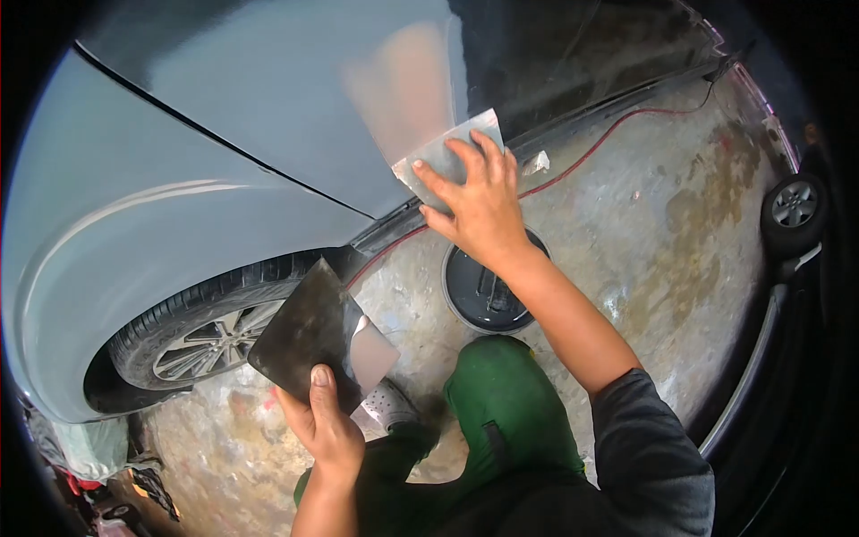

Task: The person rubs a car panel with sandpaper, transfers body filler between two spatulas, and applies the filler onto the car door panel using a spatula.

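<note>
My right hand (479, 201) presses a thin, flat metal spreader (434, 174) against the lower part of a grey car door (295, 107), fingers spread over its back. Above the spreader's edge lies a fan-shaped, pale pinkish smear of filler (407, 80) on the door. Down by the front wheel, my left hand (327, 425) grips a dark square plate (309, 331), thumb on top and fingers underneath. A pinkish-beige patch (371, 353) shows at the plate's right side; whether it is filler or a separate piece I cannot tell.
A wheel (224, 345) sits under the grey fender. A red hose (595, 148) runs along the stained concrete floor (662, 233). Below my right forearm stands a round black container (483, 286). Another vehicle's wheel (795, 210) is at far right; assorted items (94, 447) lie at lower left.
</note>
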A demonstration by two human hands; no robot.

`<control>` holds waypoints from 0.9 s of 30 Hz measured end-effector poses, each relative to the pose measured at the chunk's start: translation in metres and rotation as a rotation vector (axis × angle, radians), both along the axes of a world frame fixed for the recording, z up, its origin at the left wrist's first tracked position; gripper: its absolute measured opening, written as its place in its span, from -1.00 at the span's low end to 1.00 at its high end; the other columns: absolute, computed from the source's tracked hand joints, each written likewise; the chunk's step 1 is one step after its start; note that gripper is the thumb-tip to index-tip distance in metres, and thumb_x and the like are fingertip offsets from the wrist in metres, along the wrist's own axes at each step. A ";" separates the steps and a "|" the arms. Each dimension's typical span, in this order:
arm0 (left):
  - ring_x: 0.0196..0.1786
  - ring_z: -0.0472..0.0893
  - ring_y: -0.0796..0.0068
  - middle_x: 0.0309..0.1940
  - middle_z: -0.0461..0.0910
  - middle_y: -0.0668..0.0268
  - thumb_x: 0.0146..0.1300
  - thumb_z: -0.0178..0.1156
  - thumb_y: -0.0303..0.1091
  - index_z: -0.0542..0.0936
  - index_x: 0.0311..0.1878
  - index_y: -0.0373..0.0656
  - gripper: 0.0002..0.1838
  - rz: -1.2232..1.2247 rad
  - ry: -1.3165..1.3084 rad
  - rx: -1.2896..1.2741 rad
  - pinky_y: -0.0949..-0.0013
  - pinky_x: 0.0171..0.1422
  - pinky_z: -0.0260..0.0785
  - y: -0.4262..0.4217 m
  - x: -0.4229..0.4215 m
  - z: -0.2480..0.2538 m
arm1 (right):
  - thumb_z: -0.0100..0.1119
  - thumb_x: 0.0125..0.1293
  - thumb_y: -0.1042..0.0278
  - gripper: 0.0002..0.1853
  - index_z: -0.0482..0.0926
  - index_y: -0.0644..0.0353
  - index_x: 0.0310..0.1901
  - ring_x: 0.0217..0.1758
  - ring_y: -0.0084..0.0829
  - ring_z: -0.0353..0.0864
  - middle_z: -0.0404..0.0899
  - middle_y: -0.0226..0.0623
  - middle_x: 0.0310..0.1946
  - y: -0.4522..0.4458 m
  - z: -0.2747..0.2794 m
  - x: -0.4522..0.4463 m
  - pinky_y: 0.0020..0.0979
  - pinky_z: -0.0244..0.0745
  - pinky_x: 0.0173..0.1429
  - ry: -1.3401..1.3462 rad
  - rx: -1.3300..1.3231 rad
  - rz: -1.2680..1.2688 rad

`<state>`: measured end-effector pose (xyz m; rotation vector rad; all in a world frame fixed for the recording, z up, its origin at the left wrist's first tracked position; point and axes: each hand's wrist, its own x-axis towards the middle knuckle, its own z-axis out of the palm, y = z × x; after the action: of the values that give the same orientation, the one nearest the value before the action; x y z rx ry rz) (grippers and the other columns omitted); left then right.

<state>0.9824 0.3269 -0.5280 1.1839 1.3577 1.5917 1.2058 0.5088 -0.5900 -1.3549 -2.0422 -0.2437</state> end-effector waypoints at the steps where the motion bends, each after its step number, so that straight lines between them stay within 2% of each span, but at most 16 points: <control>1: 0.22 0.48 0.46 0.21 0.49 0.21 0.53 0.05 -0.41 0.33 0.39 -0.30 -0.57 0.007 0.006 0.001 0.35 0.40 0.25 0.000 0.000 0.000 | 0.52 0.03 0.14 -0.39 0.62 -0.24 0.20 0.46 0.12 0.10 0.24 -0.17 0.31 0.001 -0.013 0.002 0.31 0.15 0.38 0.002 -0.022 0.001; 7: 0.21 0.49 0.48 0.20 0.50 0.22 0.53 0.04 -0.42 0.37 0.35 -0.31 -0.61 0.019 0.008 -0.027 0.37 0.39 0.26 -0.003 0.001 0.001 | 0.52 0.03 0.14 -0.39 0.61 -0.22 0.20 0.46 0.12 0.10 0.25 -0.17 0.32 -0.001 -0.057 0.010 0.35 0.13 0.37 -0.030 -0.098 0.008; 14: 0.12 0.50 0.57 0.11 0.54 0.30 0.54 0.06 -0.40 0.40 0.32 -0.29 -0.64 -0.006 -0.052 -0.057 0.44 0.31 0.29 -0.004 0.007 0.002 | 0.47 0.08 0.14 -0.38 0.57 -0.19 0.25 0.50 0.07 0.11 0.29 -0.13 0.36 -0.031 -0.052 0.015 0.42 0.09 0.36 -0.082 -0.348 -0.091; 15: 0.11 0.50 0.58 0.11 0.55 0.30 0.54 0.07 -0.39 0.40 0.31 -0.29 -0.64 0.001 -0.068 -0.066 0.45 0.30 0.29 -0.002 0.008 0.003 | 0.45 0.10 0.16 -0.37 0.56 -0.18 0.28 0.50 0.11 0.12 0.29 -0.12 0.36 -0.039 -0.037 0.015 0.35 0.12 0.40 -0.066 -0.366 -0.087; 18: 0.11 0.50 0.57 0.10 0.55 0.31 0.51 0.11 -0.36 0.42 0.29 -0.23 -0.65 0.014 -0.185 -0.134 0.45 0.31 0.28 0.003 0.006 -0.002 | 0.43 0.13 0.18 -0.34 0.53 -0.09 0.33 0.49 0.12 0.17 0.29 -0.09 0.38 -0.065 0.011 0.021 0.16 0.13 0.48 0.174 -0.294 0.099; 21: 0.15 0.52 0.49 0.12 0.57 0.29 0.48 0.15 -0.30 0.41 0.29 -0.20 -0.61 0.015 -0.364 -0.260 0.36 0.34 0.30 0.017 0.006 -0.009 | 0.42 0.16 0.15 -0.32 0.51 0.02 0.36 0.51 0.03 0.19 0.26 -0.08 0.40 -0.106 0.064 0.021 -0.03 0.14 0.53 0.665 -0.594 0.513; 22: 0.14 0.55 0.46 0.10 0.58 0.27 0.48 0.15 -0.31 0.42 0.27 -0.20 -0.63 0.006 -0.492 -0.263 0.35 0.31 0.35 0.022 0.012 -0.007 | 0.42 0.17 0.14 -0.32 0.51 0.03 0.36 0.51 0.03 0.20 0.26 -0.08 0.41 -0.118 0.072 0.018 -0.03 0.13 0.53 0.686 -0.620 0.644; 24: 0.16 0.53 0.41 0.15 0.55 0.21 0.50 0.10 -0.33 0.42 0.28 -0.23 -0.64 -0.038 -0.631 -0.315 0.31 0.35 0.32 0.027 0.018 -0.008 | 0.41 0.19 0.12 -0.32 0.51 0.07 0.37 0.52 0.04 0.20 0.24 -0.07 0.43 -0.137 0.081 0.016 -0.04 0.12 0.54 0.726 -0.672 0.894; 26: 0.12 0.57 0.40 0.12 0.56 0.20 0.50 0.09 -0.37 0.42 0.25 -0.24 -0.67 -0.050 -0.674 -0.354 0.29 0.29 0.40 0.028 0.022 0.001 | 0.39 0.21 0.11 -0.35 0.53 0.05 0.35 0.51 0.08 0.21 0.24 -0.04 0.41 -0.144 0.085 0.009 -0.02 0.12 0.54 0.577 -0.665 0.947; 27: 0.11 0.57 0.39 0.11 0.57 0.20 0.50 0.09 -0.37 0.41 0.25 -0.25 -0.67 -0.065 -0.670 -0.354 0.29 0.27 0.41 0.027 0.023 0.004 | 0.38 0.23 0.11 -0.38 0.54 0.00 0.34 0.51 0.10 0.19 0.25 -0.02 0.40 -0.145 0.086 0.007 0.00 0.12 0.54 0.435 -0.633 0.887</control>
<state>1.0050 0.3539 -0.5244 0.4144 1.0718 1.4361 1.2127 0.3642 -0.5044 -0.5863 -2.1741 1.0551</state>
